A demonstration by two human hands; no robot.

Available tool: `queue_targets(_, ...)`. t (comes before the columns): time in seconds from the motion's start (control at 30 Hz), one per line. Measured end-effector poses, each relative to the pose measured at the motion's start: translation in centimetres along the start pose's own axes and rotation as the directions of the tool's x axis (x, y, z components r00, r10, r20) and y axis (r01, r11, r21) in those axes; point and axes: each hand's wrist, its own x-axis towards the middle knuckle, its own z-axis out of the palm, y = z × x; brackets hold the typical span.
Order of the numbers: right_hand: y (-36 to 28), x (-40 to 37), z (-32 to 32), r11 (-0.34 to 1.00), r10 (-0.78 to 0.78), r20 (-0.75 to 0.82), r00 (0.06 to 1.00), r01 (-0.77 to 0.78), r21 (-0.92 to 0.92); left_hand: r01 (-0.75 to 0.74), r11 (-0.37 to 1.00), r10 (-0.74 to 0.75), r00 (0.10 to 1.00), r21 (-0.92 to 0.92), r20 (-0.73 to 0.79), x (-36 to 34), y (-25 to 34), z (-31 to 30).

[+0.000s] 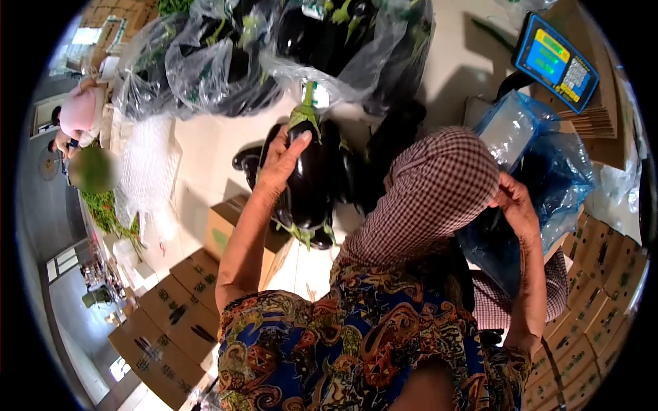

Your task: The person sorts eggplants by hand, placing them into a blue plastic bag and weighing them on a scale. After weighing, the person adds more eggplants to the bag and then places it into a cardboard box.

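My left hand (279, 161) is wrapped round the upper part of a large dark eggplant (308, 181), with its green cap and stem pointing away from me. More eggplants (332, 161) lie beside and under it on the floor. On the other side of my checked knee, my right hand (513, 204) has its fingers bent together near the edge of a blue plastic bag (558, 185). Whether those fingers pinch anything is hard to see. Dark shapes show inside the bag.
Clear bags of eggplants (226, 65) lie at the top. A blue-framed sign or display (556, 61) stands by stacked cardboard (603, 103) at the upper right. Flat cartons (164, 329) lie lower left, an open box (226, 222) by my left forearm. Another person (79, 113) is far left.
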Motion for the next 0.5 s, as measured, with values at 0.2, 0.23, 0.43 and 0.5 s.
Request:
queue_targets(0.2, 0.4, 0.4, -0.3, 0.997, -0.079, 0.010, 0.997, 0.079, 0.000, 0.124, 0.892, -0.054, 0.984, 0.434, -0.169, 2.0, -4.2, -3.9)
queue_targets(0.23, -0.1, 0.3, 0.1, 0.997, -0.072, 0.004, 0.997, 0.072, -0.001, 0.140, 0.860, -0.073, 0.985, 0.491, -0.153, 2.7, -4.2, -3.9)
queue_targets(0.43, -1.5, 0.2, 0.1, 0.994, -0.099, 0.008, 0.995, 0.100, -0.038, -0.233, 0.697, 0.280, 0.959, 0.678, 0.041, 0.0, -9.2, 0.5)
queue_targets(0.5, -1.5, 0.9, -0.2, 0.991, -0.091, 0.015, 0.996, 0.092, -0.094, -0.201, 0.601, 0.234, 0.970, 0.773, 0.070, -0.1, -11.1, 1.1)
